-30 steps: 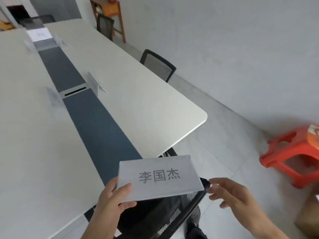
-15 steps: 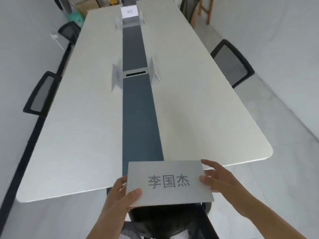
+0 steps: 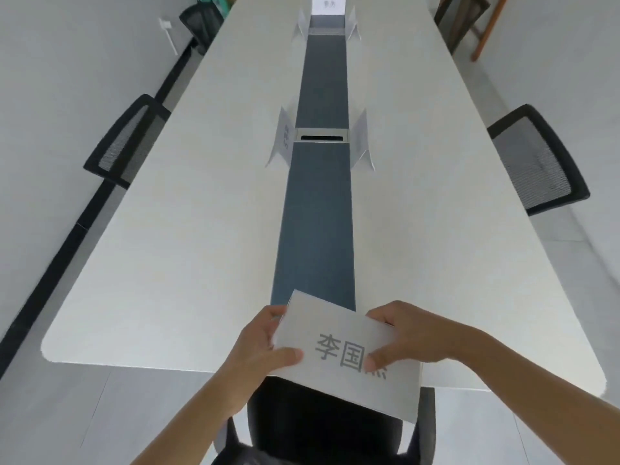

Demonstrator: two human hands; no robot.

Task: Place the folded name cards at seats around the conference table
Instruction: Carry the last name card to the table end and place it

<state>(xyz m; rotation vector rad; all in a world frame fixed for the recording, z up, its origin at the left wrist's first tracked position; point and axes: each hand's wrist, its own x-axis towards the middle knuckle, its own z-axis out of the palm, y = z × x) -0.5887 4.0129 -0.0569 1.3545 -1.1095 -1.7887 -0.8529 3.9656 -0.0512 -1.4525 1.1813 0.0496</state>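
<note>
Head view: both hands grip 1 name card (image 3: 349,350) over the desk (image 3: 201,263) end, left hand (image 3: 265,347) and right hand (image 3: 406,337) fingers pinching its short ends, long axis running across the dark centre strip (image 3: 318,213), chair (image 3: 328,421) directly beneath.

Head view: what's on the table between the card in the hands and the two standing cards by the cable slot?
Nothing: between the held name card and the standing cards, head view shows only bare dark centre strip and white tabletop.
</note>
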